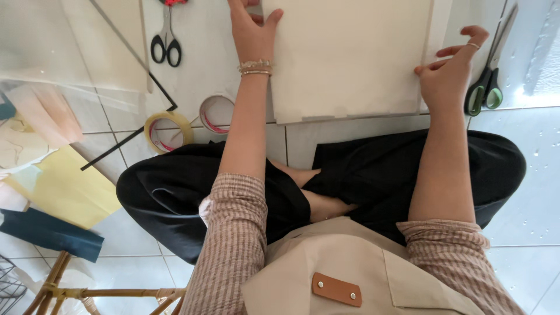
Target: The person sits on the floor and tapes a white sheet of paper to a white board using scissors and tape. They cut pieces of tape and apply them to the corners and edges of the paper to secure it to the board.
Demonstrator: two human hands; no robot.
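A large cream paper sheet (350, 55) lies flat on the pale tiled floor, edges straight.
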